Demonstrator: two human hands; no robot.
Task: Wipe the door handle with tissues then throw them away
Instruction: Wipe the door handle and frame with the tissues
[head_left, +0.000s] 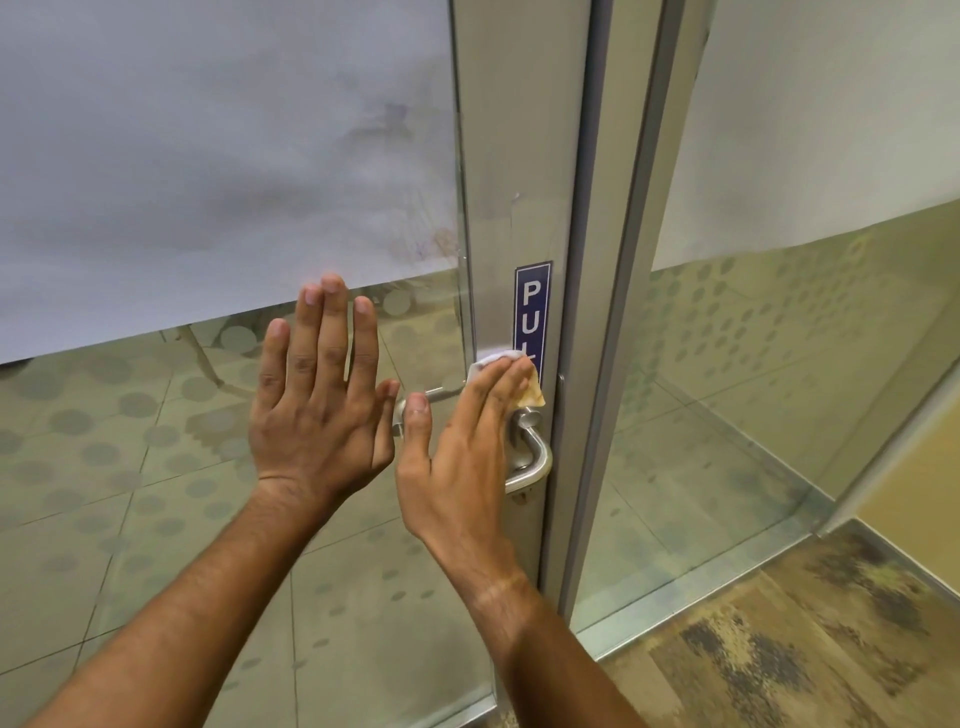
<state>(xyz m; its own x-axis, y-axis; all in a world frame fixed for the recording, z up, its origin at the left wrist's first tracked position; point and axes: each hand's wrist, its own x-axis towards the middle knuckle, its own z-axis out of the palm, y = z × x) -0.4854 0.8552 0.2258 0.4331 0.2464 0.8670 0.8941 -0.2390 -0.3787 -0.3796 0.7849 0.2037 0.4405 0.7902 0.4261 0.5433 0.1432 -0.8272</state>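
A steel lever door handle (535, 457) is mounted on the aluminium frame of a glass door. With straight fingers, my right hand (462, 452) presses a white tissue (493, 358) flat against the frame just above the handle; one corner of the tissue looks brownish. My left hand (317, 400) lies flat on the glass pane to the left, fingers spread and straight, holding nothing. Most of the handle's lever is hidden behind my right hand.
A blue PULL sign (531, 312) runs vertically on the door frame (519, 156) above the handle. Frosted film covers the upper glass (208, 156). A fixed glass panel (779, 364) stands to the right. Worn patterned floor (805, 649) lies at the lower right.
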